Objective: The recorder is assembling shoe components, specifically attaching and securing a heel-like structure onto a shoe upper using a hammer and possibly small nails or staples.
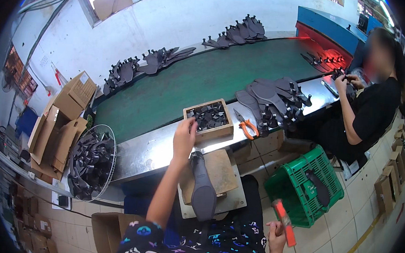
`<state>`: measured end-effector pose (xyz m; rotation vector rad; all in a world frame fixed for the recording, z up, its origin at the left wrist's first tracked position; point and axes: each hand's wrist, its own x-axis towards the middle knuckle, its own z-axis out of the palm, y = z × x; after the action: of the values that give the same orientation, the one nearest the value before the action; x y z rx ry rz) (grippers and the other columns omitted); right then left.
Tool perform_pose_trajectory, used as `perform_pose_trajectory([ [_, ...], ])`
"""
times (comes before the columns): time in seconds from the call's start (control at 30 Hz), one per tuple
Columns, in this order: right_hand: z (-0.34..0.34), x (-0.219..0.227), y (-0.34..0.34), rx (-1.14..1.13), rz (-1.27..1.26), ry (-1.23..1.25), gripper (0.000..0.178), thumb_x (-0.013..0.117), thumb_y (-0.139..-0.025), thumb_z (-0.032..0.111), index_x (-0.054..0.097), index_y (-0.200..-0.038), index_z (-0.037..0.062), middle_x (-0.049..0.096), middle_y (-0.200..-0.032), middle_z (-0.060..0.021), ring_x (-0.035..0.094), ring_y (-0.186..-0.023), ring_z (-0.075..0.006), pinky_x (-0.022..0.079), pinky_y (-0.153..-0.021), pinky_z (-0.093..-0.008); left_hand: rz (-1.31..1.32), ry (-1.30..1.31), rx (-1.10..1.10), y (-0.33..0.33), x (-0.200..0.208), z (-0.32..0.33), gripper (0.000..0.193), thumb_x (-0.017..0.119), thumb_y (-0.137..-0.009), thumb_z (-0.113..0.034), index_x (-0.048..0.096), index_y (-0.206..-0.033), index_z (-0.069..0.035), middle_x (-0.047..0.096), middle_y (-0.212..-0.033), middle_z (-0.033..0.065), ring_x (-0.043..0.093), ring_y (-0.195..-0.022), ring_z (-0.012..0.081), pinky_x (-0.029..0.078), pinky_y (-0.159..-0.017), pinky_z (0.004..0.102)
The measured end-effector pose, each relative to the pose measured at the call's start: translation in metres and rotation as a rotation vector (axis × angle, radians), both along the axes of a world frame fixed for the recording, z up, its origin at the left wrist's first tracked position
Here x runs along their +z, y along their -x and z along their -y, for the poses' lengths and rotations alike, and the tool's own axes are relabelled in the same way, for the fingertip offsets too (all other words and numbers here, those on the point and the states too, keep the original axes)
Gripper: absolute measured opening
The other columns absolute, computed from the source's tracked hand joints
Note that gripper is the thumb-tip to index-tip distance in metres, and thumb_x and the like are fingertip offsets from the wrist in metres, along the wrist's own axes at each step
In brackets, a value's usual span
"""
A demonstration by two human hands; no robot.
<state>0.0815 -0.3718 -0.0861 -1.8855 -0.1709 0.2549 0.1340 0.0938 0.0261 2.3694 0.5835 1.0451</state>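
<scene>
My left hand (184, 137) is raised at the near left corner of a wooden box (215, 136) full of small black pieces (208, 116). Its fingers are bent together; anything between them is too small to make out. Low on the right, my right hand (277, 239) is closed round a hammer (284, 222) with an orange-red part. Between my arms a dark grey shoe sole (204, 192) lies on a worn wooden block (223, 175), its heel end toward the bench. Orange-handled pliers (248, 128) rest beside the box.
A green conveyor belt (176, 94) runs behind the metal bench edge (139, 155). Heeled soles (270, 96) are piled right of the box. A wire basket (114, 155) of black parts stands left, a green crate (281, 179) right. A co-worker (378, 101) sits at far right.
</scene>
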Motion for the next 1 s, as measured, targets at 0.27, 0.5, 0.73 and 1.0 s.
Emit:
perform_pose_trajectory([
  [0.27,-0.067,0.044,-0.073,0.143,0.226,-0.275,0.024,0.067,-0.095,0.027,0.070,-0.090,0.0036,0.049,-0.058,0.0051,0.043,-0.049,-0.0038,0.029,-0.046,-0.0232,-0.337,-0.139,-0.058,-0.059,-0.006,-0.105,0.016,0.069,-0.077,-0.013,0.070,-0.084,0.001,0.067,-0.083,0.0212,0.065,-0.081,0.0378,0.053,-0.076,0.0426],
  [0.5,-0.134,0.119,-0.110,0.413,0.022,-0.469,0.020,0.064,-0.098,0.021,0.071,-0.100,0.0025,0.060,-0.069,0.0007,0.043,-0.046,-0.0034,0.032,-0.043,-0.0205,-0.097,0.437,-0.146,-0.026,0.022,-0.068,0.017,0.064,-0.084,-0.016,0.063,-0.087,0.000,0.062,-0.070,0.0093,0.058,-0.057,0.0148,0.045,-0.049,0.0283],
  [0.73,-0.206,0.179,-0.104,0.565,-0.076,-0.590,0.019,0.067,-0.095,0.013,0.069,-0.107,-0.0005,0.073,-0.089,-0.0063,0.043,-0.044,-0.0013,0.033,-0.040,-0.0183,0.345,0.862,-0.357,0.055,0.087,0.065,0.009,0.060,-0.093,-0.011,0.057,-0.094,-0.002,0.058,-0.072,0.0031,0.053,-0.056,0.0072,0.039,-0.044,0.0215],
  [1.0,-0.229,0.202,-0.060,0.710,-0.160,-0.745,0.027,0.074,-0.090,0.016,0.069,-0.112,0.0018,0.055,-0.060,0.0048,0.043,-0.048,-0.0013,0.029,-0.044,-0.0193,0.494,0.546,-0.334,0.107,0.097,0.133,0.007,0.061,-0.091,0.002,0.060,-0.098,0.003,0.062,-0.086,0.0082,0.058,-0.066,0.0098,0.047,-0.053,0.0240],
])
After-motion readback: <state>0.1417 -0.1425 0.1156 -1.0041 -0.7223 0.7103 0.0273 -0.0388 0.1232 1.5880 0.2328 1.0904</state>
